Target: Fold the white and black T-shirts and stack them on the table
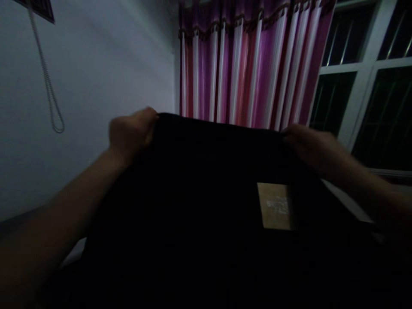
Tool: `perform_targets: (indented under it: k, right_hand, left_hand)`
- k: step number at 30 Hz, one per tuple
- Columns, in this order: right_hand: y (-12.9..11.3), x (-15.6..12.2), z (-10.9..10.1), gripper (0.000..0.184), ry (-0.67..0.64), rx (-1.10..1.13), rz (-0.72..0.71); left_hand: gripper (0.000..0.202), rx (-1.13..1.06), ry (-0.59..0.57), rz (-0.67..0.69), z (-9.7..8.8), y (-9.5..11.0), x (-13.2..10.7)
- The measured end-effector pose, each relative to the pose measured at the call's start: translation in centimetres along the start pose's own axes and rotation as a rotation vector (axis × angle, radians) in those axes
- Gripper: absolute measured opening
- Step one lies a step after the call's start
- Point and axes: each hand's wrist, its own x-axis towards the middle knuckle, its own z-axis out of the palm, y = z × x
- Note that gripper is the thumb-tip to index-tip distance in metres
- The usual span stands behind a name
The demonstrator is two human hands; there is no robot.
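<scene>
A large black cloth garment (206, 180) is stretched between my two hands and fills the lower middle of the view. A tan square patch (277, 207) with pale lettering shows on its right part; the letters are too blurred to read. My left hand (133, 128) is closed on the upper left corner of the cloth. At the upper right corner my right hand (310, 143) pinches the same edge. The top edge runs nearly straight between them, slightly lower on the right. Which kind of garment it is cannot be told in this dim light.
Behind the cloth hangs a purple, pink and white striped curtain (238, 77). A barred window with a white frame (367, 66) stands at the right. On the pale wall (106, 64) at left, a looped beaded cord (48, 81) hangs from a dark-framed object (40, 6).
</scene>
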Motion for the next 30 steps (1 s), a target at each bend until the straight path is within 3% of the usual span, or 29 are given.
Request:
perform_targets:
  k: [4,7,10,13,15,18,24,27,30]
  right_hand:
    - [4.9,1.5,12.9,0.022,-0.379,-0.016,0.175]
    - [7.3,-1.4,20.4,0.023,-0.57,-0.008,0.248]
    - [8.7,-7.1,24.2,0.026,-0.689,-0.017,0.29]
    - [9.6,-13.1,26.2,0.044,-0.808,-0.06,0.357]
    - [9.9,-15.9,27.1,0.058,-0.838,-0.127,0.382]
    - [10.1,-17.7,27.9,0.059,-0.792,-0.212,0.373]
    - [12.8,-17.0,28.0,0.006,-0.735,0.074,0.604]
    - [15.3,-16.9,27.6,0.006,-0.652,0.128,0.745]
    - [17.2,-17.3,27.0,0.009,-0.57,0.228,0.883]
  left_hand:
    - [0.035,0.085,-0.243,0.077,12.1,4.0,0.5]
    - [0.033,0.046,-0.382,0.103,19.6,5.4,-3.6]
    - [0.036,-0.007,-0.555,0.125,24.2,5.8,-11.2]
    - [0.045,-0.031,-0.73,0.091,26.9,5.3,-18.8]
    - [0.054,-0.028,-0.826,0.037,27.9,4.6,-22.3]
    - [0.062,-0.024,-0.919,-0.015,28.6,3.6,-24.7]
    - [0.057,0.003,-0.97,0.008,28.3,3.6,-23.5]
    - [0.055,0.034,-0.932,0.05,25.4,6.7,-22.6]
    - [0.049,-0.137,-0.888,0.223,19.7,12.8,-23.7]
